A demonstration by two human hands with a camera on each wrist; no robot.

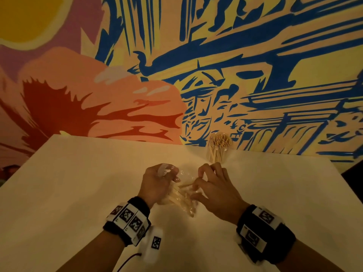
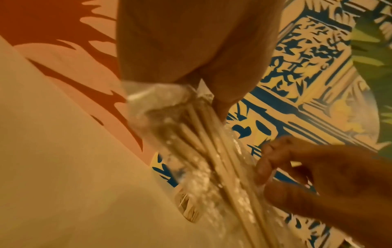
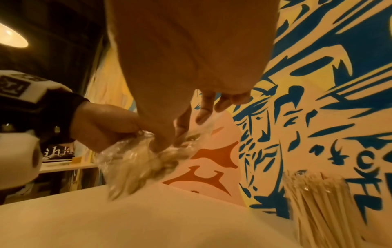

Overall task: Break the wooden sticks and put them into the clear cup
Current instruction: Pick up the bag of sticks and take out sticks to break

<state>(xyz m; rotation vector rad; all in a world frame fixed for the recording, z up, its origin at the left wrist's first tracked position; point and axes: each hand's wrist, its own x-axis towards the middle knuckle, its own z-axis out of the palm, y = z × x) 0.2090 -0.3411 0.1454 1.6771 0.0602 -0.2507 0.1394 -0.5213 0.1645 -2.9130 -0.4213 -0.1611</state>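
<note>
Both hands grip bagged wooden sticks (image 2: 212,151); only head view shows whole clear cup (image 1: 218,148).

Bagged wooden sticks (image 1: 181,195) held; clear cup (image 1: 218,148) seemingly full.

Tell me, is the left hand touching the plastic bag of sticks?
Touching. The left wrist view shows the left hand gripping the plastic bag of sticks at its bunched top.

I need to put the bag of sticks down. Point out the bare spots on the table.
Bare table lies left of the left hand, and more lies right of the right hand, below the clear cup. It is crowded between the hands, where both grip the plastic bag of wooden sticks.
</note>
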